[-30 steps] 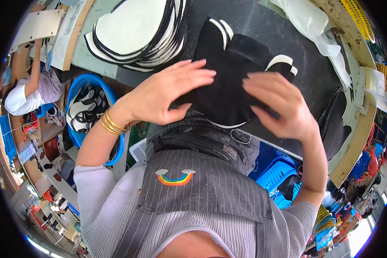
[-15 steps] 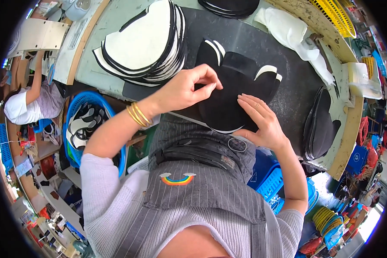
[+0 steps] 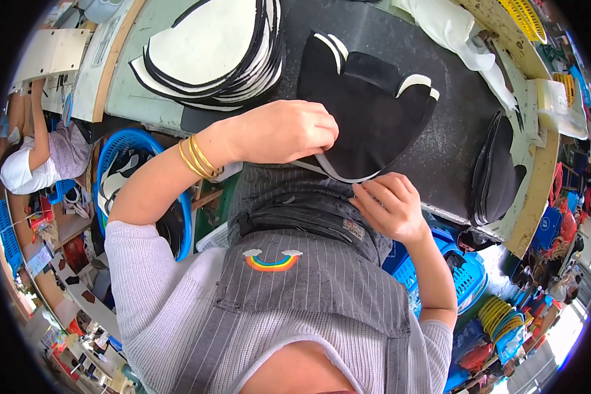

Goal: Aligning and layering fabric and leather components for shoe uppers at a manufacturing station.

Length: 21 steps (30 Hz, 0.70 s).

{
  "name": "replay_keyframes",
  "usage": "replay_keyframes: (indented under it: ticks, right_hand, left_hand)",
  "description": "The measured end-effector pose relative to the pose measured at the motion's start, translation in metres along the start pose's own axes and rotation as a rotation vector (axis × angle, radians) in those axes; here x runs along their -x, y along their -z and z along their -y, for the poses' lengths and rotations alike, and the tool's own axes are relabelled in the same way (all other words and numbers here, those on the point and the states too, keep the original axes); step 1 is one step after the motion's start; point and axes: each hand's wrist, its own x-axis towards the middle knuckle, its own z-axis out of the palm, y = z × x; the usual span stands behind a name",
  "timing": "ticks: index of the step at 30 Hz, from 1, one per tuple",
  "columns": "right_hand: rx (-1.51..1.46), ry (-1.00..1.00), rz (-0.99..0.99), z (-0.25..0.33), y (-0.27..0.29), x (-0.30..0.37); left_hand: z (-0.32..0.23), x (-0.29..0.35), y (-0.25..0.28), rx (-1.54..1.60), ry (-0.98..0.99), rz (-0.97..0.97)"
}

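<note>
A black flat piece (image 3: pixel 368 111) with white-edged, ear-like points lies at the table's near edge. A pale strip (image 3: pixel 345 179) follows its rounded near rim. My left hand (image 3: pixel 299 133), gold bangles on its wrist, is closed at the piece's left edge, fingertips pinching the rim; the thumb is mostly hidden. At the near rim, the bent fingers of my right hand (image 3: pixel 393 207) close on the edge, the thumb not clearly seen. Beyond my left hand stands a stack of white pieces with black borders (image 3: pixel 207 49). A bundle of black pieces (image 3: pixel 496 174) sits farther right.
A dark board (image 3: pixel 437 157) covers the green tabletop (image 3: pixel 134 98). White cloth (image 3: pixel 443 26) lies at the back right by a wooden ledge. Blue baskets (image 3: pixel 128 138) stand below the table on both sides. Another person (image 3: pixel 49 154) works at the far left.
My left hand has turned over and closed at the piece's left edge. My right hand has slid off the top to the near rim. The view has shifted slightly.
</note>
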Motion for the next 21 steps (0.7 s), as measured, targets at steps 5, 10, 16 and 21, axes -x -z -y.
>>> replay_keyframes:
  ticks: [5,10,16,21]
  right_hand:
    - [0.031,-0.042,0.001,0.009,-0.006,-0.009]
    - [0.058,-0.139,0.009,0.017,-0.018,-0.015]
    - [0.026,-0.165,0.023,0.008,-0.011,-0.018]
    - [0.141,-0.363,-0.336,-0.026,0.027,-0.062]
  left_hand:
    - [-0.001,-0.019,0.002,0.501,0.353,-0.066]
    - [0.007,-0.037,0.000,0.465,0.416,-0.384]
    - [0.033,-0.066,0.009,0.476,0.351,-0.841]
    - [0.007,-0.047,-0.002,0.227,0.259,-0.671]
